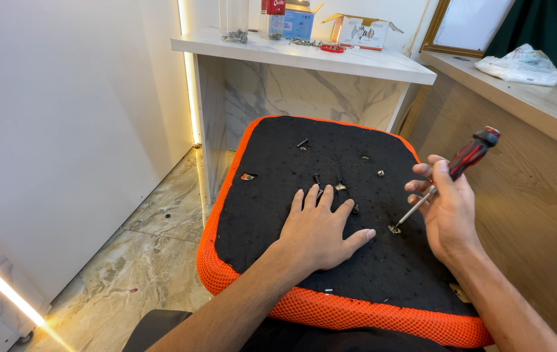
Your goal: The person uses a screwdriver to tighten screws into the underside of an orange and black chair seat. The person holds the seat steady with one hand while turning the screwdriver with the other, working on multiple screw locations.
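An upturned chair seat [278,163] with a black underside and orange mesh edge lies in front of me. My left hand [321,228] rests flat on the black fabric, fingers spread. My right hand [444,208] grips a red-and-black screwdriver [467,156], held at a slant. Its tip sits on a screw [394,229] in the seat, just right of my left thumb. Loose black bolts [302,143] lie on the seat beyond my left fingers.
A white marble-look desk [356,62] stands behind the seat with boxes, a clear jar and small hardware on top. A wooden counter [539,104] runs along the right, bearing a plastic bag. White wall panel at left, marble floor [154,248] below.
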